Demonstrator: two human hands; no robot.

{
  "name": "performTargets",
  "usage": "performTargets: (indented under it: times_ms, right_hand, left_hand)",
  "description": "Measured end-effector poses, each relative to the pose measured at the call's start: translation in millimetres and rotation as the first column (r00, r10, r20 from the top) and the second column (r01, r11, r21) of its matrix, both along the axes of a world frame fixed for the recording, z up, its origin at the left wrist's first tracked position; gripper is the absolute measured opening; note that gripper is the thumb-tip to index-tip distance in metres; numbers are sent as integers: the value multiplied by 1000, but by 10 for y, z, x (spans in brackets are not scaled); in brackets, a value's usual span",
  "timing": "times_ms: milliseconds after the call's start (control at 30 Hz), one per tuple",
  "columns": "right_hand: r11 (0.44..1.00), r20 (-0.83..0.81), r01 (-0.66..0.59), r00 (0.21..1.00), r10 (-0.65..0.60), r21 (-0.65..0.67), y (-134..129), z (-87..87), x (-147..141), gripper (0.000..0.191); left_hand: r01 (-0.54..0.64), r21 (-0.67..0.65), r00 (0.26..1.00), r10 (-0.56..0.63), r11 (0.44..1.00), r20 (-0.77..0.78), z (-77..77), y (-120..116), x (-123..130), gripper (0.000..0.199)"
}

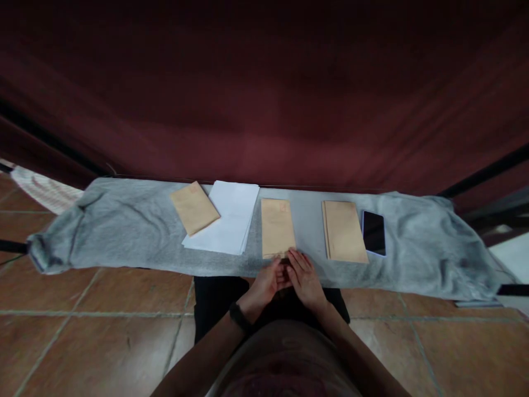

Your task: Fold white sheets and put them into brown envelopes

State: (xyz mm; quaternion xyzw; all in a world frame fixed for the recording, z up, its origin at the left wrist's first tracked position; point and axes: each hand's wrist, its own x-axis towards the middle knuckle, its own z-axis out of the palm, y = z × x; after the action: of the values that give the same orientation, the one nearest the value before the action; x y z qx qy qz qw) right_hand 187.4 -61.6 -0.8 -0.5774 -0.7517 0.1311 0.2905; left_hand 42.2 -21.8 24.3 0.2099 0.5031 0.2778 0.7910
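A brown envelope with a reddish mark at its upper right lies upright in front of me on the grey cloth. At its bottom edge, my left hand has its fingers curled inward, close to the other hand. My right hand reaches the envelope's lower right corner with its fingertips, fingers bent and held together. Whatever lies between the fingers is too small and dark to make out.
White paper sheets lie left of centre, with another brown envelope overlapping them. A stack of brown envelopes lies on the right, beside a phone. A dark red curtain hangs behind the cloth-covered surface.
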Motion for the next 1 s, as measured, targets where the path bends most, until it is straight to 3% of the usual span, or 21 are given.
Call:
performTargets:
  times_ms: [67, 100, 133, 200, 267, 300, 367, 433, 600, 733, 867, 1000]
  right_hand:
    - [1000, 48, 0, 999, 0, -8, 7, 9, -3, 48]
    - [1000, 73, 1, 997, 0, -13, 9, 12, -8, 47]
    - [1000, 100, 2, 995, 0, -18, 11, 13, -15, 47]
    - [1000, 152, 6, 988, -3, -18, 11, 8, -34, 46]
    - [1000, 191, 13, 982, -13, -3, 7, -8, -56, 45]
    - [1000, 203, 16, 979, -18, 10, 3, -18, -65, 45]
    - [999, 213, 17, 977, -24, 38, -4, -37, -79, 47]
    - [999, 209, 7, 978, -17, 50, -7, -48, -86, 49]
    - [1000, 212, 14, 977, -18, 23, 1, -32, -98, 45]
    - [999, 195, 39, 980, -41, 15, 13, -6, -105, 48]
    - [999, 171, 36, 985, -37, 8, 24, 20, -108, 53]
    - [999, 157, 48, 986, -46, -8, 31, 33, -120, 54]
  left_hand:
    - [113, 191, 984, -83, 975, -156, 12, -85, -56, 49]
    - [169, 335, 959, -76, 927, -274, 26, -110, -71, 46]
    - [236, 485, 917, -29, 842, -397, 43, -117, -78, 44]
    - [421, 683, 796, 118, 597, -594, 75, -72, -74, 42]
    - [629, 681, 644, 240, 374, -726, 79, 31, -51, 44]
    - [722, 622, 558, 277, 303, -782, 65, 89, -34, 47]
    - [847, 480, 406, 304, 228, -862, 7, 197, 10, 53]
    - [892, 403, 332, 309, 205, -891, -68, 287, 61, 57]
    - [891, 402, 326, 317, 212, -890, -178, 560, 174, 63]
    - [917, 328, 242, 338, 227, -909, -191, 866, 238, 65]
    - [922, 276, 168, 363, 270, -917, -204, 1072, 277, 68]
    - [909, 281, 145, 397, 309, -906, -226, 1109, 254, 68]
